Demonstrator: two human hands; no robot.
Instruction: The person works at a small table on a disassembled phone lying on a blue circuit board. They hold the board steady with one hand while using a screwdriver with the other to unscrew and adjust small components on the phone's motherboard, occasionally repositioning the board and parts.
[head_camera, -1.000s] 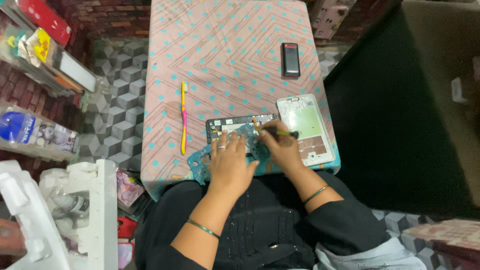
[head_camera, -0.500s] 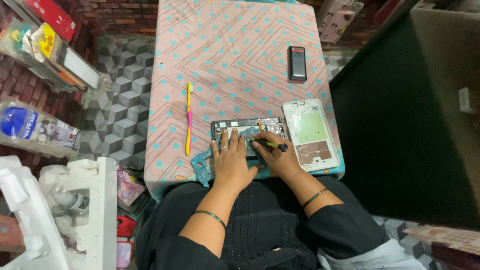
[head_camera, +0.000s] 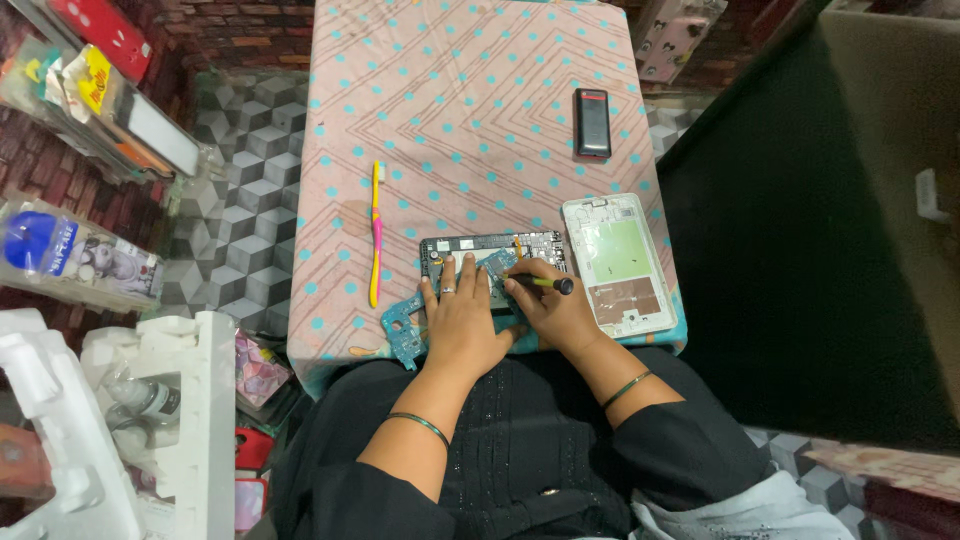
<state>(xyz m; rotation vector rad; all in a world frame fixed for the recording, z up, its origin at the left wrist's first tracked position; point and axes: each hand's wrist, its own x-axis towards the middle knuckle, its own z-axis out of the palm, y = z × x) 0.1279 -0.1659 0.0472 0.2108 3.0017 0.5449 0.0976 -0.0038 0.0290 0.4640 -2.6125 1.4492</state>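
Note:
An opened tablet body (head_camera: 492, 247) lies near the front edge of a table covered in a pink dotted cloth (head_camera: 470, 110). My left hand (head_camera: 462, 318) rests flat on it, fingers spread, next to a teal circuit board (head_camera: 405, 328). My right hand (head_camera: 556, 312) grips a dark screwdriver (head_camera: 545, 283) with its tip pointing left onto the tablet's inside. The tablet's white back cover (head_camera: 619, 262) sits just right of my right hand.
A yellow and pink toothbrush (head_camera: 376, 234) lies left of the tablet. A small black and red phone (head_camera: 592, 122) sits further back on the right. White foam packing (head_camera: 170, 420) and shelves of packaged goods (head_camera: 85, 90) stand at the left, over a patterned floor.
The view has shifted slightly. My hands stay on the tablet, with the screwdriver tip working at nearly the same spot.

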